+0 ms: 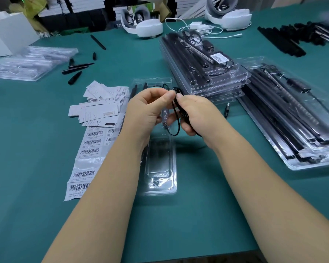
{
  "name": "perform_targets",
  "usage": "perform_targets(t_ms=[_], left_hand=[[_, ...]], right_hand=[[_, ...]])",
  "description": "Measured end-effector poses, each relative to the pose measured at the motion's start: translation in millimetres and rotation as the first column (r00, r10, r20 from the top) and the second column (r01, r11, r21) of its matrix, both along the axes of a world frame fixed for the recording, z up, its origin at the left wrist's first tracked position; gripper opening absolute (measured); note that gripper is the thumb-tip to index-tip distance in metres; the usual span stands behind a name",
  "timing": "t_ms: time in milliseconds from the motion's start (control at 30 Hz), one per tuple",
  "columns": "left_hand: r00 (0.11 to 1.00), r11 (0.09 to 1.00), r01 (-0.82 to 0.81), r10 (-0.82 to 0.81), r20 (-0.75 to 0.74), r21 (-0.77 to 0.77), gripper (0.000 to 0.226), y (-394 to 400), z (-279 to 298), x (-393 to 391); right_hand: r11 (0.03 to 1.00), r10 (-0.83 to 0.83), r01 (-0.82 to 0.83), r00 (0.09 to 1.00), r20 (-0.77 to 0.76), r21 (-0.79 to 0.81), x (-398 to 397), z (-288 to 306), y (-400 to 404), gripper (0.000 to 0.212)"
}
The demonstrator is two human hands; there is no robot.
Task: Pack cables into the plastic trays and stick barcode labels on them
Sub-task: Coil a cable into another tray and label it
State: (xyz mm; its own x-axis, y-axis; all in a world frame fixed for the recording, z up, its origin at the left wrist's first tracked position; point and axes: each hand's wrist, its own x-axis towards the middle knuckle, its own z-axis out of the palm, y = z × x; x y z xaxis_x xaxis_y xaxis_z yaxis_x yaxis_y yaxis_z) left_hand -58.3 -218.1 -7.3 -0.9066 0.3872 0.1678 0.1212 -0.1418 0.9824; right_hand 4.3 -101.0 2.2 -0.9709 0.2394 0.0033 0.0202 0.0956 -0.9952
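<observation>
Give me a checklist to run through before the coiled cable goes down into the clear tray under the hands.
1. Cable held by both hands: ok, left hand and right hand both pinch it above the tray.
2. Cable fully coiled: not ok, the USB plug lies loose on the table by the right hand.
3. Tray sits below the hands: ok.
4. Tray's near compartment free: ok, only a small dark piece at its near end.
5. Barcode labels within reach: ok, the sheet lies left of the tray.
6. Label already on this tray: cannot tell.
</observation>
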Motion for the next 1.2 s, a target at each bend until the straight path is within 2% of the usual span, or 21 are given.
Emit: perform_targets(t_ms=[100,167,267,333,400,467,500,667,733,867,1100,1200], left_hand=[[0.996,0.996,-0.038,0.031,-0.087,-0.084,0.006,1.1,1.0,2.7],[0.991,0.987,-0.024,0.002,-0.136,-0.157,0.016,5.0,1.5,6.6],[0.990,0.979,0.010,-0.038,-0.135,-0.202,0.032,11.4,2.1,11.1],[0.991,0.977,0.027,-0.054,-0.123,-0.212,0.039,11.6,1.8,11.3],[0.992,0.973,0.036,-0.062,-0.109,-0.227,0.046,9.7,1.7,9.7],[0.997,0.968,0.007,-0.027,-0.078,-0.251,0.044,8.7,2.0,6.1],[0.999,0.965,-0.017,0.005,-0.046,-0.262,0.040,9.1,2.5,4.2],[0.995,0.964,-0.035,0.059,0.084,-0.265,0.042,11.7,0.2,-2.4],[0.989,0.971,-0.035,0.067,0.130,-0.237,0.044,10.9,-0.2,-3.7],[0.971,0.974,-0.042,0.092,0.221,-0.222,0.042,8.6,0.1,-8.0],[0.971,0.984,0.005,0.038,0.234,-0.178,0.031,5.3,-3.7,-10.7],[0.972,0.985,0.010,0.031,0.234,-0.172,0.031,3.9,-4.5,-10.7]], right_hand=[[1.000,-0.015,0.015,0.999,0.030,0.002,-0.3,2.0,0.6,0.033],[0.999,-0.029,0.031,0.998,0.058,-0.040,-0.3,1.9,1.7,0.036],[0.993,-0.052,0.059,0.996,0.066,-0.100,0.0,1.7,2.9,0.037],[0.996,-0.077,0.079,0.995,0.063,-0.032,-0.3,1.4,4.0,0.037],[0.988,-0.102,0.093,0.993,0.063,0.125,-1.5,1.0,6.0,0.039],[0.964,-0.135,0.115,0.989,0.065,0.241,-2.9,1.2,8.1,0.038],[0.962,-0.146,0.124,0.987,0.073,0.242,-3.6,1.4,9.1,0.037],[0.988,-0.121,0.133,0.983,0.138,-0.083,-4.3,2.1,9.1,0.039],[0.988,-0.123,0.135,0.981,0.150,-0.076,-5.3,1.2,8.6,0.037],[0.989,-0.141,0.132,0.974,0.179,0.064,-9.1,-2.1,6.8,0.035],[0.919,-0.298,0.313,0.950,0.097,-0.239,-12.9,-2.7,11.5,0.036],[0.901,-0.351,0.350,0.935,0.044,-0.257,-14.2,-3.7,10.6,0.036]])
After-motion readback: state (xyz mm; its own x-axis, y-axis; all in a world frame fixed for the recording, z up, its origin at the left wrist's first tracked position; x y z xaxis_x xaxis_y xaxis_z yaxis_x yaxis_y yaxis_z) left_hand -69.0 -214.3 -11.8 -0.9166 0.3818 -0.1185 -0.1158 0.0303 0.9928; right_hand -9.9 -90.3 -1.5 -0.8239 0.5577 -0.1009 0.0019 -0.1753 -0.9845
